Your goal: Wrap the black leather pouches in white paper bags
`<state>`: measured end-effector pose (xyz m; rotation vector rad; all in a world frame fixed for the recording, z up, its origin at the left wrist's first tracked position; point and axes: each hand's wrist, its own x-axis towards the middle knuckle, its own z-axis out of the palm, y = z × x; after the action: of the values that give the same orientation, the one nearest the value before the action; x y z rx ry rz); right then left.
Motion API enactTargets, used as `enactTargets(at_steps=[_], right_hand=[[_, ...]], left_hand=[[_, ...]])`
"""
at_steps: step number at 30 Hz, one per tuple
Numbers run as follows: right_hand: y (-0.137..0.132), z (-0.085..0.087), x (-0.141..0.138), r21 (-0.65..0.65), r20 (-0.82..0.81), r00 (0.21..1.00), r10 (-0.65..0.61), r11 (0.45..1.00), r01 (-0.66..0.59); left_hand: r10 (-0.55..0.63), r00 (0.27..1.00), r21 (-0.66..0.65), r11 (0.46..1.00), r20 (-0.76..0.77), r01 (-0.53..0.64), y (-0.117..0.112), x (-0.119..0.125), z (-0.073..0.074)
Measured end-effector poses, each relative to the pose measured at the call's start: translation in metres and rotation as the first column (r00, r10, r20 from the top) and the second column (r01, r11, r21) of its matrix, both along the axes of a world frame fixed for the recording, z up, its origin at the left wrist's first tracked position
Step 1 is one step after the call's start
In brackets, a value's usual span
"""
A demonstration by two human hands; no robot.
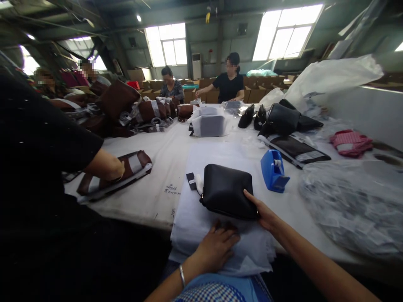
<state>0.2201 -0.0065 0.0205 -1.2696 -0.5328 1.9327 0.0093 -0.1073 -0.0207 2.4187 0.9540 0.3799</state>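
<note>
Worker steadying a black leather pouch (226, 191) on a stack of white tissue sheets (189, 220) at a workshop table (151, 197).

My left hand (217, 247) is pressing flat and open on the sheets nearest me, gripping nothing, apparently so they cannot slide. My right hand (263, 213) is meeting the pouch's near corner, thumb on top and fingers hidden beneath, so I cannot tell how tightly it is closing. A blue tape dispenser (273, 170) is sitting just beyond that hand.

Field note: I'm in a large workshop hall. The long white-covered surface (163, 163) runs ahead of me. Two big paned windows (166, 44) (288, 31) in the grey far wall (226, 42) glare with daylight. The ceiling (103, 10) is dark and beamed, with a small lamp (139, 18). Cardboard boxes (253, 93) are stacked along the back.
</note>
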Motion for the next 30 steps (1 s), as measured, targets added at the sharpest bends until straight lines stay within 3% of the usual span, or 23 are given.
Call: enactTargets(at_steps=[3, 6, 11, 14, 17, 19, 20, 22, 24, 30], right_hand=[[0.002, 0.003, -0.009, 0.072, -0.004, 1.0, 0.008, 0.997, -0.008], [0.005, -0.002, -0.014, 0.133, 0.041, 0.995, 0.088, 0.987, -0.093], [0.009, -0.014, -0.009, 0.128, 0.104, 0.973, 0.206, 0.968, -0.218], [0.01, -0.017, -0.006, 0.125, 0.102, 0.974, 0.204, 0.968, -0.216], [0.009, -0.018, -0.007, 0.08, 0.086, 0.978, 0.191, 0.977, -0.198], [0.008, -0.018, -0.008, 0.061, 0.091, 0.979, 0.183, 0.98, -0.189], [0.008, -0.018, -0.008, 0.059, 0.092, 0.979, 0.18, 0.981, -0.186], [0.007, -0.018, -0.008, 0.051, 0.082, 0.98, 0.18, 0.981, -0.185], [0.007, -0.019, -0.007, 0.01, 0.058, 0.98, 0.192, 0.981, -0.193], [0.012, -0.028, -0.001, -0.065, 0.006, 0.975, 0.223, 0.973, -0.222]], left_hand=[[0.005, 1.0, 0.029, 1.0, -0.02, -0.005, -0.001, 0.001, -0.003], [0.018, 1.0, 0.041, 0.999, -0.006, -0.017, -0.002, 0.0, -0.004], [0.043, 0.976, 0.107, 0.992, 0.215, -0.067, -0.002, -0.009, -0.003], [0.194, 0.885, 0.118, 0.957, 0.422, -0.266, 0.007, -0.029, 0.005], [0.463, 0.739, 0.098, 0.813, 0.49, -0.574, 0.03, -0.061, 0.016], [0.611, 0.709, 0.126, 0.72, 0.351, -0.682, 0.051, -0.082, 0.022], [0.651, 0.726, 0.146, 0.714, 0.224, -0.685, 0.062, -0.091, 0.024], [0.646, 0.761, 0.151, 0.759, -0.055, -0.633, 0.081, -0.105, 0.027], [0.576, 0.784, 0.143, 0.817, -0.229, -0.559, 0.097, -0.111, 0.028], [0.423, 0.819, 0.285, 0.9, -0.388, -0.33, 0.127, -0.108, 0.032]])
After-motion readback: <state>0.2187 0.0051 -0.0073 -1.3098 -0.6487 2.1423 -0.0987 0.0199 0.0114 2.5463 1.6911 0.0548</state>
